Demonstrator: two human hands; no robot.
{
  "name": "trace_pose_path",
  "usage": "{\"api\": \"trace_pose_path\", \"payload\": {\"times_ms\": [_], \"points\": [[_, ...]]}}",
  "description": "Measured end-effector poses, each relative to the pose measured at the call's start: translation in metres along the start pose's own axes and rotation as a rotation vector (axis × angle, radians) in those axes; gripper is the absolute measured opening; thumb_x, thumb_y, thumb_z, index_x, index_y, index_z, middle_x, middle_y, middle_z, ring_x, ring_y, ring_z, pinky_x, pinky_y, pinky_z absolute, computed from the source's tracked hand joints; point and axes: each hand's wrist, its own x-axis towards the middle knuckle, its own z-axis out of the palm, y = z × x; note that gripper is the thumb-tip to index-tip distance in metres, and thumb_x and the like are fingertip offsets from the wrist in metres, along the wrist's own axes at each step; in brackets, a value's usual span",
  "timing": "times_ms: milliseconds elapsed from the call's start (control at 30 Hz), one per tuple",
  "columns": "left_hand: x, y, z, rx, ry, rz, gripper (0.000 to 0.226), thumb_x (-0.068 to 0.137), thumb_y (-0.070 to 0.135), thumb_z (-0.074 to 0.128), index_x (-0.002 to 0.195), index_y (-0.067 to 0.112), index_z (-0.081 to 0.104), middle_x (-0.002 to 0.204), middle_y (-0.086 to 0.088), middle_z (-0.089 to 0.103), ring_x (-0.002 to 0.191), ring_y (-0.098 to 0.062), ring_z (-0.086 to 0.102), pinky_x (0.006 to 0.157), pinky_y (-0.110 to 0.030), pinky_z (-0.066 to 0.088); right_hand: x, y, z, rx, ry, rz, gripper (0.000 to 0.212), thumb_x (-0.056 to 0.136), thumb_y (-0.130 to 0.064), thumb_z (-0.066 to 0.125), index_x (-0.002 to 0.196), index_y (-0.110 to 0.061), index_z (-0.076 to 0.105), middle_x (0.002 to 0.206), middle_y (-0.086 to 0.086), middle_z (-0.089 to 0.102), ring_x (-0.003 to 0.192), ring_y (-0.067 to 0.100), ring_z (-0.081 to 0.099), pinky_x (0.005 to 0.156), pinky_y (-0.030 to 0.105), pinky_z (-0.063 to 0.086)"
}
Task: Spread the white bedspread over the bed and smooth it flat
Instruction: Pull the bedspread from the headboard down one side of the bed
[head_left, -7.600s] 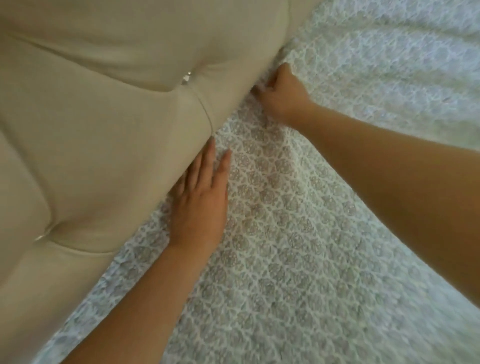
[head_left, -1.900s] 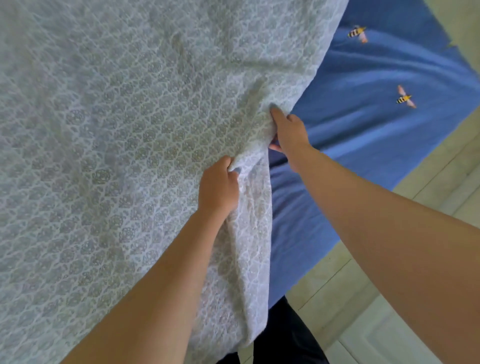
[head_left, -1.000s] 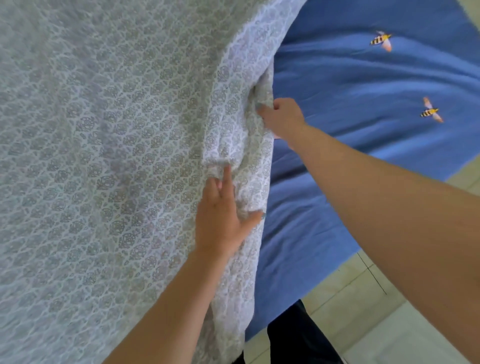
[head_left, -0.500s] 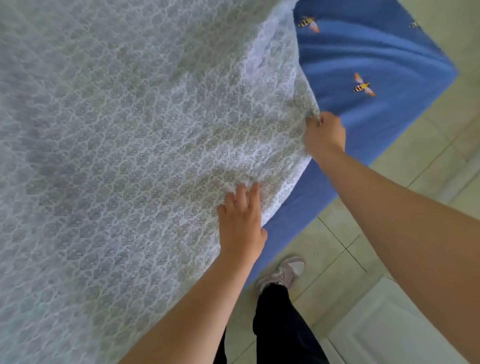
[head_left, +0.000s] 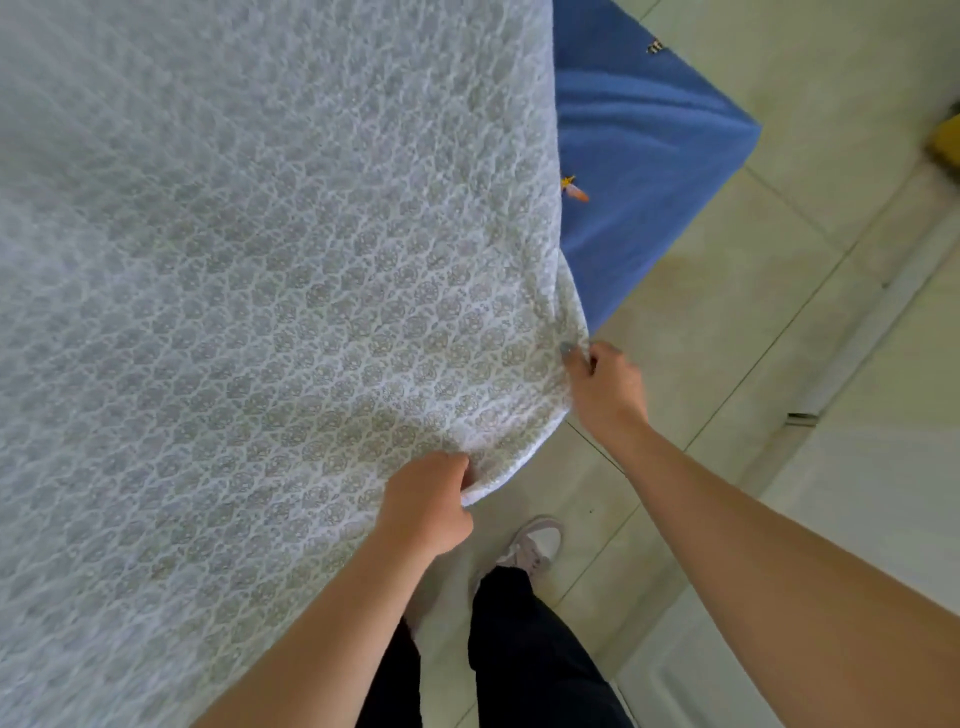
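Both hands grip the white bedspread (head_left: 270, 291) at its corner: left hand (head_left: 428, 506) fisted on the near hem, right hand (head_left: 602, 387) pinching the side edge. It covers most of the blue bed (head_left: 639, 171), its length seemingly running away from that corner.

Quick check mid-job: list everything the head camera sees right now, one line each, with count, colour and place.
bedspread: one, white with a grey-beige lace pattern, covering most of the bed, left and centre, its near edge held up.
blue sheet: one, blue with small bee prints, uncovered at the bed's far corner, upper right.
floor: pale tiles, right side and bottom.
yellow object: one, blurred, at the right edge; cannot tell what it is.
shoe: one, light-coloured, on the floor, bottom centre.
trouser legs: black, bottom centre.
left hand: closed on the bedspread's edge.
right hand: pinching the edge further right.
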Motion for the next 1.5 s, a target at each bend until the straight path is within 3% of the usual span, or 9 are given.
{"api": "trace_pose_path", "payload": {"times_ms": [167,467,600,733,867,1000,1300,1400,1500], "points": [[0.003,0.017,-0.004,-0.096,0.008,0.041,0.020,0.084,0.040,0.063,0.090,0.027,0.049,0.077,0.012,0.059,0.068,-0.005,0.055,0.059,-0.022,0.041,0.024,-0.021,-0.031,0.544,-0.207,0.161,0.029,0.097,-0.033,0.047,0.085,-0.010,0.059,0.072,0.003,0.058,0.068,0.018,0.057,0.063,0.026,0.052],[0.064,0.096,-0.048,-0.171,0.721,0.118,0.056,0.078,0.042,0.064,0.126,0.017,0.050,0.122,-0.004,0.050,0.107,-0.025,0.050,0.084,-0.037,0.046,0.094,-0.076,-0.058,0.614,-0.311,0.138,0.018,0.097,-0.016,0.043,0.096,-0.008,0.059,0.082,0.001,0.063,0.065,0.013,0.060,0.054,0.019,0.053],[0.103,0.125,-0.078,-0.280,0.585,-0.105,0.086,0.075,0.050,0.070,0.144,0.018,0.031,0.147,-0.009,0.034,0.134,-0.029,0.034,0.100,-0.049,0.039,0.135,-0.101,-0.064,0.432,-0.317,0.046,0.032,0.093,-0.028,0.051,0.118,-0.010,0.059,0.107,0.008,0.070,0.080,0.014,0.066,0.064,0.020,0.054],[0.135,0.138,-0.095,-0.287,0.276,-0.353,0.116,0.074,0.047,0.073,0.151,0.017,-0.009,0.157,-0.014,0.002,0.144,-0.034,0.011,0.110,-0.058,0.027,0.171,-0.132,-0.074,0.431,-0.381,0.040,0.021,0.093,-0.031,0.051,0.100,-0.015,0.063,0.092,-0.001,0.069,0.080,0.011,0.065,0.069,0.025,0.052],[0.140,0.119,-0.111,-0.322,0.413,-0.314,0.074,0.081,0.005,0.060,0.145,0.020,0.024,0.142,-0.009,0.033,0.125,-0.029,0.038,0.093,-0.039,0.045,0.192,-0.146,-0.066,0.329,-0.358,0.031,0.020,0.090,-0.034,0.059,0.095,-0.015,0.058,0.095,0.004,0.066,0.078,0.014,0.062,0.062,0.023,0.051],[0.137,0.064,-0.121,-0.897,0.515,-0.557,0.027,0.083,0.004,0.041,0.097,0.020,0.057,0.084,-0.001,0.064,0.074,-0.027,0.064,0.066,-0.041,0.052,0.201,-0.171,-0.065,0.098,-0.283,-0.105,0.028,0.084,-0.031,0.065,0.069,-0.016,0.047,0.062,0.004,0.043,0.057,0.017,0.041,0.039,0.014,0.034],[0.112,-0.048,-0.194,-1.148,0.655,-0.757,0.025,0.077,0.004,0.038,0.085,0.009,0.061,0.070,-0.008,0.061,0.060,-0.026,0.058,0.059,-0.033,0.045,0.185,-0.330,0.001,-0.209,-0.399,-0.597,0.044,0.088,-0.023,0.057,0.053,-0.018,0.030,0.062,-0.005,0.029,0.051,0.010,0.028,0.050,0.026,0.024],[0.095,-0.097,-0.203,-1.172,0.786,-0.901,0.030,0.077,0.005,0.044,0.102,0.012,0.061,0.087,-0.008,0.065,0.066,-0.022,0.056,0.056,-0.029,0.040,0.167,-0.377,0.037,-0.282,-0.582,-0.804,0.019,0.095,-0.018,0.050,0.088,-0.014,0.067,0.090,-0.011,0.054,0.078,0.000,0.051,0.066,0.012,0.037],[0.085,-0.124,-0.195,-0.957,0.847,-1.075,0.037,0.079,-0.001,0.055,0.112,0.015,0.049,0.114,-0.008,0.056,0.096,-0.026,0.055,0.075,-0.037,0.045,0.156,-0.389,0.074,-0.464,-0.792,-0.808,0.046,0.098,-0.010,0.047,0.143,-0.019,0.042,0.151,-0.001,0.036,0.136,0.012,0.036,0.099,0.012,0.028]]}}
